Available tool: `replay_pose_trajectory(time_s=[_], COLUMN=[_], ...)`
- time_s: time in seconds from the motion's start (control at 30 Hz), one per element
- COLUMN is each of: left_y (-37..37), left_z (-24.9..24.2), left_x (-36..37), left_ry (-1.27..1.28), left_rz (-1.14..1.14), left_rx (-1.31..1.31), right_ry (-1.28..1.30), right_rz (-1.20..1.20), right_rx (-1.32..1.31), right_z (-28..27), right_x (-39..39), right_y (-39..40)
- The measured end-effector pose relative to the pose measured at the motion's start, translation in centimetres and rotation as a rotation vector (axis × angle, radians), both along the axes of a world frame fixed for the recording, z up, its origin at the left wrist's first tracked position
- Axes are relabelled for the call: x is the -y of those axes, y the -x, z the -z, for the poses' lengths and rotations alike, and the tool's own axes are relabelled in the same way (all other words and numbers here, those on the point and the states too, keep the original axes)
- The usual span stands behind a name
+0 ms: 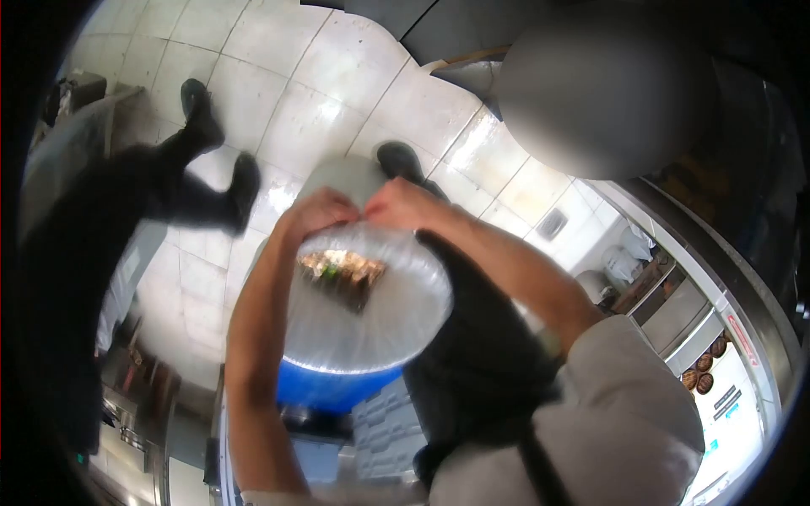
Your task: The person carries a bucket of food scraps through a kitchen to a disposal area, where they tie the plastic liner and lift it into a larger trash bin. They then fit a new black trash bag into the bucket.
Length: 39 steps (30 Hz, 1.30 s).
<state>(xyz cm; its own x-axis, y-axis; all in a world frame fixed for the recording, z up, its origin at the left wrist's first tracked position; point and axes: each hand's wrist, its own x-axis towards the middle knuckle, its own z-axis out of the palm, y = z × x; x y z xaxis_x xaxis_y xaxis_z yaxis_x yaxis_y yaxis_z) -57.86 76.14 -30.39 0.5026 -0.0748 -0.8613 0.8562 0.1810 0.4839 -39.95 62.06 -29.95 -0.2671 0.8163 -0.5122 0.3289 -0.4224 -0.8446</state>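
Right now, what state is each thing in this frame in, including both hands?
Round blue tub: covered by clear film.
Clear plastic film: stretched over the tub, gathered at the far edge.
Brown food: under the film.
Left hand: pinching the film.
Right hand: pinching the film.

Hands: left hand [316, 212] and right hand [403, 205] pinch the clear bag [371, 304]; knuckles almost touching
Bucket: blue bucket [325, 390] directly under that bag

I had only the head view, a fisheye worn high, which looked steeply down and sat close above both hands, with the tiled floor [337, 93] well below and the picture's edges vignetted
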Motion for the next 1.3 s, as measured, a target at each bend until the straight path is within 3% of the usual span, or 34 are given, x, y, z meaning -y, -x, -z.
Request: replay_pose_trajectory(time_s=[0.23, 0.33, 0.4, 0.57, 0.63, 0.67, 0.73, 0.87, 1.03, 1.1, 1.17, 1.2, 1.27, 1.3], left_y=[-0.1, -0.7, -0.9, 0.3, -0.2, -0.7, -0.8, -1.3, -0.6, -0.2, -0.3, -0.9, -1.7, -1.7], left_z=[-0.1, -0.3, 0.2, 1.3, 0.1, -0.3, -0.7, -0.9, 0.2, 0.8, 0.4, -0.2, -1.2, -1.9], left_x=[-0.2, -0.3, -0.1, 0.3, 0.2, 0.0, -0.4, -0.3, 0.2, 0.3, 0.0, -0.3, -0.7, -0.7], left_ry=[-0.015, -0.052, 0.016, 0.052, 0.022, 0.008, -0.013, 0.013, 0.038, -0.072, 0.013, 0.091, 0.036, -0.017], left_rz=[0.011, 0.019, -0.014, -0.062, -0.074, -0.067, -0.062, -0.086, -0.138, -0.048, -0.104, -0.165, -0.116, -0.065], left_rx=[-0.012, -0.009, -0.035, 0.026, 0.035, 0.009, -0.015, 0.007, -0.013, 0.059, 0.010, -0.027, -0.003, 0.010], right_ry=[-0.093, -0.223, -0.493, -0.804, -0.494, -0.497, 0.031, -0.037, -0.222, -0.290, -0.659, -0.658, -0.920, -0.862], right_rz=[0.065, -0.029, -0.268, -0.504, -0.301, -0.304, 0.063, 0.106, -0.065, -0.162, -0.576, -0.580, -0.698, -0.611], right_rx=[0.038, 0.141, 0.235, 0.199, 0.285, 0.283, 0.009, -0.099, 0.049, 0.123, 0.357, 0.357, 0.373, 0.369], right_z=[-0.3, 0.1, 0.4, 1.3, 0.7, 0.6, 0.8, 0.2, -0.1, 0.5, 1.2, 1.0, 0.9, 0.6], right_x=[-1.3, -2.6, -3.9, -5.2, -4.3, -3.5, -1.7, -0.7, -1.6, -2.8, -4.0, -4.4, -4.9, -4.2], right_y=[0.3, -0.6, -0.9, -0.8, -1.1, -1.2, -1.4, -2.4, -1.9, -1.5, -1.2, -1.6, -2.1, -2.5])
